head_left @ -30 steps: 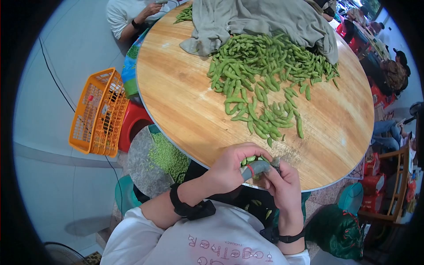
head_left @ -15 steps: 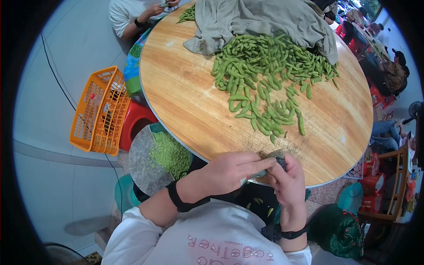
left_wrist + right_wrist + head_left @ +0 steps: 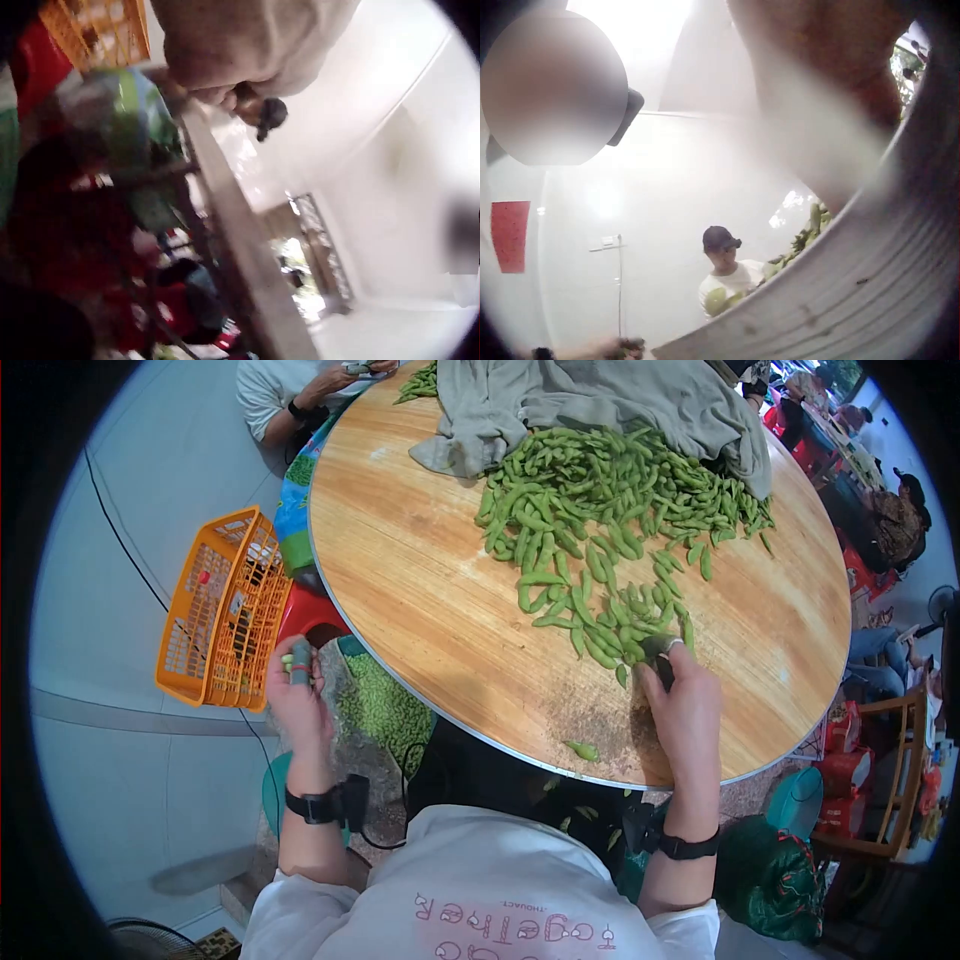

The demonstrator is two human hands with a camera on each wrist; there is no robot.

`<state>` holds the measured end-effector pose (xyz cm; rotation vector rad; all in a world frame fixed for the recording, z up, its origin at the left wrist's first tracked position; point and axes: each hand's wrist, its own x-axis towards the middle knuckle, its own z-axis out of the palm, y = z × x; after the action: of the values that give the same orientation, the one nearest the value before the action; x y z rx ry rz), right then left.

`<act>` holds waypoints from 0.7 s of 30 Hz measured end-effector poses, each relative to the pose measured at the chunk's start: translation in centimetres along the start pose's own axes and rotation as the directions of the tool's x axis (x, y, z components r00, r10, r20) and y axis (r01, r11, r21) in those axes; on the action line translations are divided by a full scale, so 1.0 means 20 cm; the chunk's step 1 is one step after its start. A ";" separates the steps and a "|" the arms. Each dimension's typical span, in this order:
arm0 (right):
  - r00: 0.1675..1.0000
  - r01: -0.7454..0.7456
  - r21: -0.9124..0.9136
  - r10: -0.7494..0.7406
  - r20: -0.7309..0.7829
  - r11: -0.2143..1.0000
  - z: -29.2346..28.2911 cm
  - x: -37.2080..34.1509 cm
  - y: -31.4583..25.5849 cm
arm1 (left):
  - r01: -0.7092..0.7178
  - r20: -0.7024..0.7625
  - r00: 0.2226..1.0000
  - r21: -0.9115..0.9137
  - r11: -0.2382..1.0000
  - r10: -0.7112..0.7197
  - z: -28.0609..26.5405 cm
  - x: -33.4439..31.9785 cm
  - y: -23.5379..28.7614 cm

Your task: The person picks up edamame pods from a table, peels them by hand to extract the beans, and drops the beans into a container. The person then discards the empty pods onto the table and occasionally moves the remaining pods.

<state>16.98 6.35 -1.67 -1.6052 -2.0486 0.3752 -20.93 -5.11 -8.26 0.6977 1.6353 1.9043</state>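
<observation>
Green edamame pods (image 3: 600,510) lie in a broad heap on the round wooden table (image 3: 400,550). My right hand (image 3: 688,710) reaches over the table, its fingertips right at the near edge of the heap, a dark cover on a finger; I cannot tell whether it pinches a pod. Off the table's left edge, my left hand (image 3: 300,700) holds a few pale green edamame beans in curled fingers. A grey finger cover with a red band shows on it. Below and beside that hand, shelled beans (image 3: 385,705) fill a plastic-lined container. A single pod (image 3: 582,750) lies near the table's front edge.
A grey cloth (image 3: 600,400) covers the far part of the heap. An orange plastic basket (image 3: 225,610) stands left, by a red stool (image 3: 310,615). Another person (image 3: 290,400) sits at the far left. A dark green sack (image 3: 765,880) is at right.
My hands were together at the table's front edge and have parted. The left swung left beside the container with beans in it; the right moved forward to the heap. A pod now shows near the edge.
</observation>
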 end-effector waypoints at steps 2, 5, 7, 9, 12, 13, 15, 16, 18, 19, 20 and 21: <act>0.997 -0.002 0.000 0.002 0.075 1.000 0.00 0.01 0.01 | 0.152 0.005 0.988 0.213 0.965 -0.157 -0.29 0.11 -0.20; 0.997 -0.016 0.087 0.009 0.080 0.996 0.00 0.01 0.04 | -0.091 0.086 0.988 0.995 -0.035 -0.124 -0.42 0.13 -0.30; 1.000 0.010 0.276 -0.006 -0.014 0.961 0.03 -0.02 0.07 | -0.125 0.107 0.986 0.982 0.140 0.130 -0.33 0.12 -0.18; 0.994 0.057 0.452 -0.009 -0.108 0.890 0.00 -0.04 0.06 | -0.272 0.018 0.893 0.817 0.508 0.450 -0.10 0.05 0.05; 0.901 -0.426 0.813 0.270 0.340 0.398 -0.10 -0.09 -0.03 | -0.326 0.266 0.937 0.428 0.843 0.227 0.24 -0.08 0.26; 0.880 -0.466 0.862 0.204 0.429 0.198 -0.11 -0.10 -0.04 | -0.112 0.352 0.936 0.254 0.961 0.016 0.38 -0.16 0.30; 0.843 -0.526 0.841 0.055 0.535 -0.122 -0.09 -0.14 -0.05 | 0.344 0.735 0.657 -0.094 0.934 -0.168 0.64 -0.32 0.33; 0.843 -0.526 0.841 0.054 0.535 -0.126 -0.08 -0.15 -0.05 | 0.438 0.836 0.515 -0.069 0.896 -0.188 0.75 -0.38 0.30; 0.788 -0.606 0.753 -0.067 0.612 -0.255 -0.07 -0.18 -0.06 | 0.605 0.908 0.324 0.018 0.796 -0.266 0.91 -0.46 0.29; 0.789 -0.614 0.781 -0.057 0.612 -0.117 -0.08 -0.18 -0.08 | 0.604 0.906 0.325 0.023 0.797 -0.272 0.95 -0.49 0.26; 0.787 -0.616 0.778 -0.059 0.614 -0.125 -0.08 -0.19 -0.08 | 0.649 0.908 0.331 -0.020 0.761 -0.258 0.98 -0.51 0.20; 0.806 -0.591 0.806 -0.071 0.588 -0.038 -0.09 -0.21 -0.07 | 0.691 0.909 0.336 -0.061 0.720 -0.245 1.00 -0.52 0.17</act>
<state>17.53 1.87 -0.47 -0.8398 -0.8679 2.0652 0.06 1.61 -2.63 0.6719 0.5680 1.0479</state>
